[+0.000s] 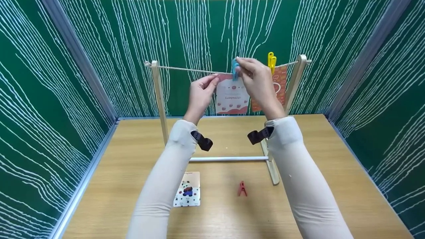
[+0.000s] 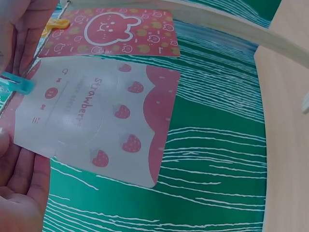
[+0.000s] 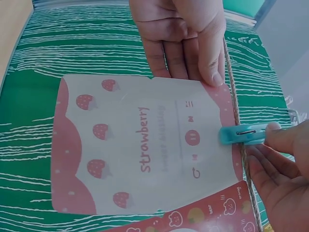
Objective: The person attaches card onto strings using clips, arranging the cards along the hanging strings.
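The wooden rack (image 1: 159, 99) stands on the table (image 1: 332, 186), its string (image 1: 189, 69) taut between the posts. The strawberry card (image 3: 145, 145) hangs at the string, beside the orange bear card (image 2: 120, 31). The left hand (image 1: 201, 91) pinches the card's top corner. The right hand (image 1: 257, 78) pinches the blue clothespin (image 3: 244, 134), seated over card and string. Risk: if the left hand lets go before the pin bites fully, the card may slip or tilt.

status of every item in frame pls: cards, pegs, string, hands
strawberry card: hanging on string, held at top corner
blue peg: on string over strawberry card, pinched
orange bear card: hanging, pegged
yellow peg: clipped on string
string: stretched between posts
red peg: loose on table
third card: flat on table
left hand: pinching strawberry card
right hand: pinching blue peg
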Motion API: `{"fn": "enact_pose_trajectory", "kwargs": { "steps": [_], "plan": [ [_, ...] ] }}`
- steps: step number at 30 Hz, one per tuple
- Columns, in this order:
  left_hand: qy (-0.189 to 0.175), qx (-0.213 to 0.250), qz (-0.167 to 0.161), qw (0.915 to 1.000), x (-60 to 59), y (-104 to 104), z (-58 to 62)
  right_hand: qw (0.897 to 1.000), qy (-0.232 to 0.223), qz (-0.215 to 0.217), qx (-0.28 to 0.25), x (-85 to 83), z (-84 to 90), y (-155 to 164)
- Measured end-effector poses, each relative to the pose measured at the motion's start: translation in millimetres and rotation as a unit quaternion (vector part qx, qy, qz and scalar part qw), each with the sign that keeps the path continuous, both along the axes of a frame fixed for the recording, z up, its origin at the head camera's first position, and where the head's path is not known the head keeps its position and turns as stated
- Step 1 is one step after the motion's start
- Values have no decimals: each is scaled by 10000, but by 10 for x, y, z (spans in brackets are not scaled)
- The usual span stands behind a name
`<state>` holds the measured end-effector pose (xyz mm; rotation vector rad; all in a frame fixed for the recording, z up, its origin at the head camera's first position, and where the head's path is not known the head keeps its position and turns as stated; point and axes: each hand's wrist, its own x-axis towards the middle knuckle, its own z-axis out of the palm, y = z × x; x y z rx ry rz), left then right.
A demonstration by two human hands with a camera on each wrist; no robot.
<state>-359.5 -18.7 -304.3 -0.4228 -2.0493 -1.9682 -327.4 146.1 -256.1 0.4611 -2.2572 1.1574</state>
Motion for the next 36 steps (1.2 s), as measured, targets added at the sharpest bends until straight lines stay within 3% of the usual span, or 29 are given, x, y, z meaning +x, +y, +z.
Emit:
{"fn": "enact_pose_trajectory", "kwargs": {
  "steps": [10,24,30,36],
  "plan": [
    [7,-283,-73,9996,26,-25,-32,9983,106,282,-490,3,-47,23],
    [-58,-201,-196,9996,51,-51,-92,9944,180,260,-1005,52,-65,15],
    [-243,-145,-233,9993,65,-73,-96,9926,119,419,-1133,91,-98,38],
    [-223,-95,-354,9991,57,-113,-128,9869,367,621,-1443,106,-177,76]
  ]
}}
